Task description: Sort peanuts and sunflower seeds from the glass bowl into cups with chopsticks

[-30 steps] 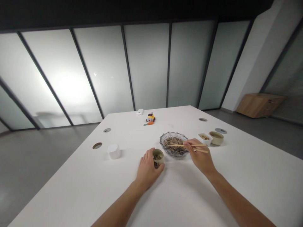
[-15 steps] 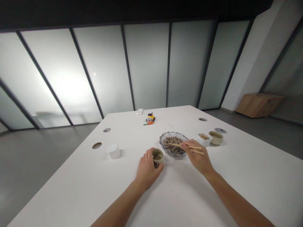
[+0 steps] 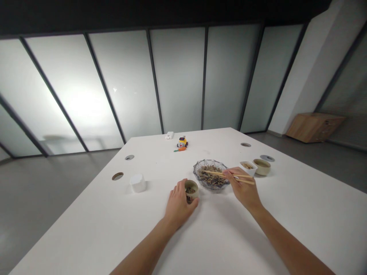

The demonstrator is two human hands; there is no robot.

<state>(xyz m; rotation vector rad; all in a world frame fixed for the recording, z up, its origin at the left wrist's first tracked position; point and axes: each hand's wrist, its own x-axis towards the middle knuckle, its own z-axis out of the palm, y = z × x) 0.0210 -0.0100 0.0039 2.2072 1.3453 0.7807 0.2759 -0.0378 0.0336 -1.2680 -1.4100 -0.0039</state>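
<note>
Chopsticks (image 3: 215,173) pinched in the right hand (image 3: 245,193) have shifted within the glass bowl (image 3: 196,176), apparently still probing; the left hand (image 3: 179,204) clasps a cup (image 3: 195,195).

On the desk (image 3: 129,236), a bowl (image 3: 196,172) holding seeds (image 3: 213,179) sits below right of frame centre; nearer and left, a cup (image 3: 195,194); right, a dish (image 3: 249,172) beside a second cup (image 3: 262,170); behind, a toy car (image 3: 182,143); lower left, a box (image 3: 138,183).

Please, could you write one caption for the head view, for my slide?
Left hand around a small cup, right hand holding chopsticks over a clear bowl of what look like sunflower seeds.
</note>
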